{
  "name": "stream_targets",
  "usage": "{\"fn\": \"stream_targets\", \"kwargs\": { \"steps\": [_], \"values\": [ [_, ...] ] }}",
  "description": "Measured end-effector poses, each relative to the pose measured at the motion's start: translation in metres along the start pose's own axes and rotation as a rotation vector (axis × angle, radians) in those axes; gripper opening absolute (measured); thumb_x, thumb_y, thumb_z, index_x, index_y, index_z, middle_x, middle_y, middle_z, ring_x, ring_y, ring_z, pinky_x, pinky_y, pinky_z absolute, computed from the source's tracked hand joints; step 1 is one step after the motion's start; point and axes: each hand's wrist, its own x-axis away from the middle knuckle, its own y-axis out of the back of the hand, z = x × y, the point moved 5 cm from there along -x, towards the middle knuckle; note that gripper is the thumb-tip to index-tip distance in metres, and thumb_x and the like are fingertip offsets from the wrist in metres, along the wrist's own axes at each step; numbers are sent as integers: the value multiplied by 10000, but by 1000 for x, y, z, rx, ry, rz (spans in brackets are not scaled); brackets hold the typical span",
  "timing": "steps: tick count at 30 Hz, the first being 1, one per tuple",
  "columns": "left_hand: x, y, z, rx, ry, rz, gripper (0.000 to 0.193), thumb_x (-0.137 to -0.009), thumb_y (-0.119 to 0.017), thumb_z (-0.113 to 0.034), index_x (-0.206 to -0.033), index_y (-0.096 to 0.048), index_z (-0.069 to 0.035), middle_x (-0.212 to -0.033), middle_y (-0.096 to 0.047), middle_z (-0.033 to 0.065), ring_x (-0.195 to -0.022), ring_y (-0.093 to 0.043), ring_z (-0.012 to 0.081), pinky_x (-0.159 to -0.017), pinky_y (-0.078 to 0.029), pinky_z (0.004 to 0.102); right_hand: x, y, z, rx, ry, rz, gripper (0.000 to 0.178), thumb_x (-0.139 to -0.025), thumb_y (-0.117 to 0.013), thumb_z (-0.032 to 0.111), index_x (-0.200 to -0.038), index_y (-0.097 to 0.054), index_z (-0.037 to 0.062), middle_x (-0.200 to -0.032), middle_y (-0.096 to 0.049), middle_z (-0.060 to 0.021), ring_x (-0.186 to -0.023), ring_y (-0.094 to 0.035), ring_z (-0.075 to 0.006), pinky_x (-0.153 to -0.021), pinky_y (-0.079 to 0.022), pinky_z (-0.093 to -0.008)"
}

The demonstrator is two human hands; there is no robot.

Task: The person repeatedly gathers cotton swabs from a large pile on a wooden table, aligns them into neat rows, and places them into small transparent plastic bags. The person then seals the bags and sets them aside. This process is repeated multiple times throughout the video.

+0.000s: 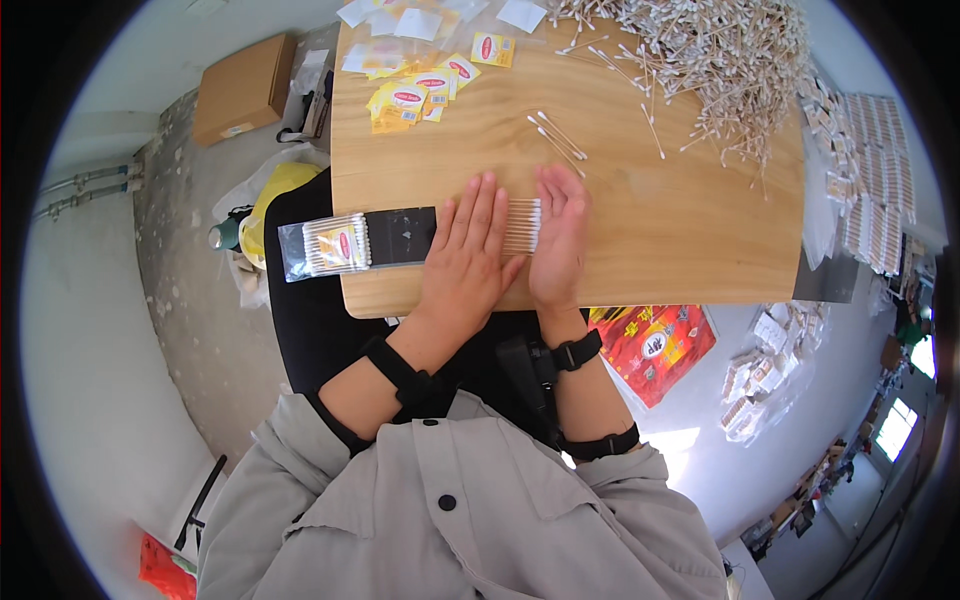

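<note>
A row of cotton swabs [521, 228] lies side by side on the wooden table. My left hand [466, 250] rests flat over its left part, fingers stretched out, hiding what is beneath. My right hand [560, 235] stands on its edge against the swab tips at the right end, its fingers extended and slightly bent. Left of my left hand runs a black strip [402, 236]. On the strip's far left end sits a clear bag [294, 252] holding a layer of swabs and a yellow card [337, 243]; it reaches past the table's left edge.
A big heap of loose swabs [720, 60] covers the table's back right. A few single swabs [557, 137] lie in the middle. Yellow cards [405, 98] and clear bags [400, 25] are at the back left. Bundled swabs [880, 170] stand beyond the right edge.
</note>
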Motion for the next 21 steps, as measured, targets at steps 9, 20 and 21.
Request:
{"fn": "stream_targets", "kwargs": {
  "steps": [9,20,21],
  "values": [
    [12,13,16,-38,45,-3,845,-854,-680,-377,-1512,-293,-14,-1592,-238,191,-1483,-226,329,-1187,-217,482,7,-25,-6,-44,-23,52,514,-1081,-265,375,-1378,-374,-30,-1393,-435,-164,-1371,-375,-278,-1197,-235,-410],
    [20,20,29,-85,62,-33,888,-817,-677,-494,-1495,-340,-29,-1583,-260,194,-1484,-227,310,-1194,-195,466,14,-41,-14,-45,-43,83,532,-1077,-277,367,-1388,-365,-55,-1420,-418,-180,-1380,-361,-273,-1199,-225,-402],
    [22,20,33,-79,71,-37,926,-796,-689,-512,-1497,-332,-24,-1584,-257,196,-1485,-223,312,-1195,-193,462,14,-41,-16,-80,-44,74,532,-1076,-279,369,-1390,-364,-52,-1424,-414,-180,-1382,-358,-273,-1199,-223,-403]
  ]
}}
